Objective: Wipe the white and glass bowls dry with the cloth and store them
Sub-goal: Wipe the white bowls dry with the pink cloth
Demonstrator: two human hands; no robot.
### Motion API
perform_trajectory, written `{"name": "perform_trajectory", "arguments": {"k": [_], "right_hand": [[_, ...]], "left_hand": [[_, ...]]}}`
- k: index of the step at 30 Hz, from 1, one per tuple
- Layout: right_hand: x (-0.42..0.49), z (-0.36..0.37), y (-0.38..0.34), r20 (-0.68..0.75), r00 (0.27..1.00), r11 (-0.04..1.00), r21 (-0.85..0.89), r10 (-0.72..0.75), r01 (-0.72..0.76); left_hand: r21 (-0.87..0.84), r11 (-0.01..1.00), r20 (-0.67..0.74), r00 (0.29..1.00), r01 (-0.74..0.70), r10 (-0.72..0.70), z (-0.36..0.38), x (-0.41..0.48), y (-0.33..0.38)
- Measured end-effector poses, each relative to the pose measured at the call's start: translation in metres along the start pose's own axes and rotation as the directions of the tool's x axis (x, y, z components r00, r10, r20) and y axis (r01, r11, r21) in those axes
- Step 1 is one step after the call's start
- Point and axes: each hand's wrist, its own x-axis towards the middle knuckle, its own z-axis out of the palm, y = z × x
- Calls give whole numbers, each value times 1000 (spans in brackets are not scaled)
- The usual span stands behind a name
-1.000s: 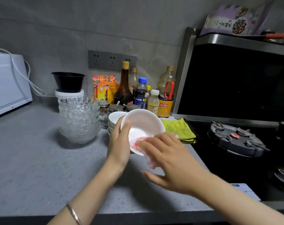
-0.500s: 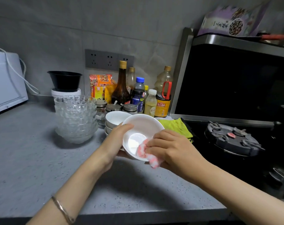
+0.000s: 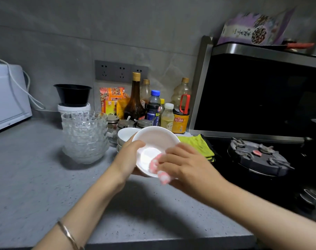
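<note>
Two hands on one white bowl (image 3: 157, 139), held off the counter (image 3: 36, 177) over its right part, about mid-depth, tilted so the inside faces the camera.

- Left grip (image 3: 130, 156): closed round the bowl's left rim, one digit hooked over the edge into the bowl, the rest underneath.
- Right grip (image 3: 186, 165): fingers bent over a pink-and-white cloth (image 3: 154, 165), pressing it against the bowl's inner wall at the lower right. One end of the cloth sticks out past the rim below the fingers.

Other bowls:
- Glass stack (image 3: 85, 136) stands on the counter toward the back edge, left of the hands — well apart from the held bowl.
- White stack (image 3: 125, 134) just right of the glass stack, partly hidden behind the left grip and the held bowl. Can't tell if the two stacks touch.

Rest:
- Bottles (image 3: 135, 100) and small jars (image 3: 125, 123) along the back edge behind the white stack.
- Black bowl (image 3: 73, 94) on a white tub (image 3: 74, 107) behind the glass stack.
- Yellow rag (image 3: 196, 145) folded at the counter's right edge, beside the burner (image 3: 258, 157).
- White appliance (image 3: 7, 96) at the back left corner.
</note>
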Motion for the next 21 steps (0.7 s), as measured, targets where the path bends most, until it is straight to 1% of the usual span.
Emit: {"name": "perform_trajectory", "arguments": {"k": [2, 3, 5, 6, 7, 9, 10, 11, 12, 14, 15, 16, 17, 19, 20, 21], "right_hand": [[-2, -7, 23, 124, 982, 974, -159, -140, 159], [-2, -8, 29, 154, 971, 955, -204, -185, 215], [-4, -5, 31, 125, 965, 938, -234, -232, 256], [-6, -2, 28, 86, 969, 940, -237, -230, 244], [-7, 2, 25, 49, 977, 948, -234, -209, 215], [-5, 10, 16, 5, 993, 975, -192, -115, 114], [-2, 13, 10, -21, 998, 988, -150, -51, 48], [2, 15, 2, -61, 998, 995, -95, 23, -29], [7, 14, -7, -105, 988, 993, -28, 110, -114], [19, 11, -26, -189, 939, 958, 76, 287, -277], [23, 10, -34, -219, 908, 933, 112, 358, -341], [24, 10, -39, -237, 886, 917, 139, 398, -375], [23, 12, -41, -234, 882, 910, 165, 410, -379], [16, 15, -35, -200, 922, 936, 190, 332, -296], [12, 15, -27, -170, 953, 961, 165, 251, -223], [8, 14, -17, -124, 982, 987, 90, 142, -131]], "left_hand": [[127, 991, 139, 988, 49, -67, -8, 0, 9], [174, 983, 188, 978, 55, -88, -11, 1, 11], [203, 978, 250, 963, 54, -105, -14, 0, 14], [194, 980, 273, 957, 41, -94, -14, 0, 11], [149, 988, 283, 956, 31, -73, -14, 1, 7], [-9, 1000, 218, 976, 30, -28, -8, 1, -3], [-82, 997, 144, 990, 2, 10, -3, -1, -9], [-136, 990, 41, 998, -46, 52, 4, -2, -14], [-181, 978, -55, 994, -105, 97, 11, -4, -19], [-261, 941, -171, 969, -217, 176, 26, -9, -22], [-277, 929, -208, 959, -245, 191, 31, -10, -21], [-276, 928, -230, 955, -251, 190, 33, -9, -20], [-259, 937, -237, 956, -233, 172, 31, -6, -19], [-226, 962, -201, 974, -154, 108, 23, 1, -16], [-218, 970, -166, 984, -106, 70, 18, 4, -14], [-201, 978, -129, 991, -59, 33, 12, 5, -13]]}}
